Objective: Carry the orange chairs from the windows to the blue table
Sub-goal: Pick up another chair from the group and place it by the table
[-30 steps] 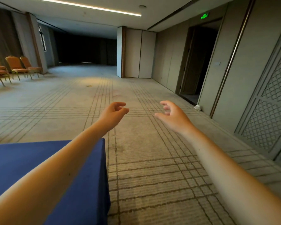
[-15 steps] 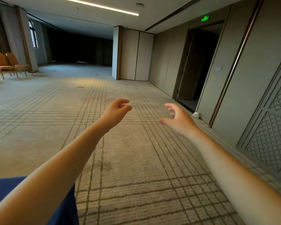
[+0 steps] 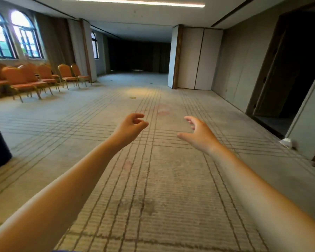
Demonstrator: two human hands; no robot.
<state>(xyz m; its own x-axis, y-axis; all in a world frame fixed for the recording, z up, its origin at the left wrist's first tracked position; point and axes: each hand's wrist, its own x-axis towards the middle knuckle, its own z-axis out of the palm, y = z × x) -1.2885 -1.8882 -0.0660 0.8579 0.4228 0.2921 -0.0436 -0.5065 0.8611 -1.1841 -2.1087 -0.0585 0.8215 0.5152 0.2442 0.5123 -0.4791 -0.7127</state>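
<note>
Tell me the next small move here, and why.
Probably turn left and walk toward the chairs. The left hand and the right hand both hold nothing, and the chairs stand in rows under the windows, far off to the left, well out of reach.

1 view is supplied, taken from head height and faced forward and slightly down along the carpet of a long hall. The left hand and right hand are framed close at centre, whereas the orange chairs beneath the windows are seen well off at the left edge.
</note>
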